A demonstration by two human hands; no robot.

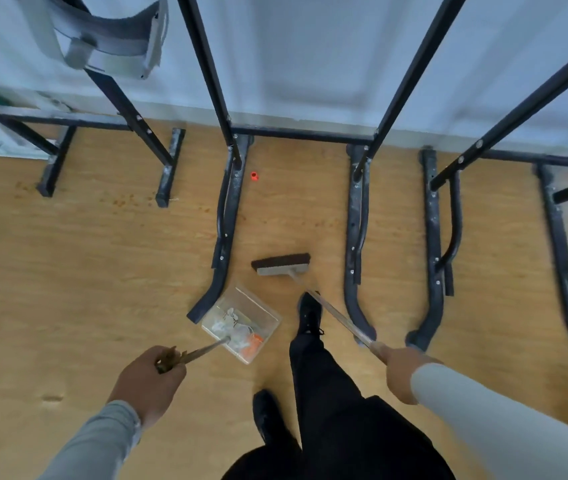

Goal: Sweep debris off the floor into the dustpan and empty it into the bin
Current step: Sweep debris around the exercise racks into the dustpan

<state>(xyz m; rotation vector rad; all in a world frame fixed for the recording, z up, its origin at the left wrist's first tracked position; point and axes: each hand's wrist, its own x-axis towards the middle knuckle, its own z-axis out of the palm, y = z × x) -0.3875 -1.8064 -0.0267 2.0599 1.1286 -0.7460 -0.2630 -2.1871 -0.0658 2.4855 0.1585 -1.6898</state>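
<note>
The left hand was curled round the top of the dustpan's long handle, which ran forward and to the right from the fist down to the clear dustpan on the wooden floor. Inside the pan, close to where the handle joined it, lay white scraps and an orange bit. The right hand gripped the broom's handle, with the pole slanting forward and to the left from that grip, past the toe of a black shoe, to the broom head. The brush head rested on the floor just beyond the dustpan's far edge, apart from it. Farther out from both hands, a small red piece lay on the floor near the wall, beside a black metal table leg. Brownish crumbs were scattered well off to the left of the left hand's grip.
</note>
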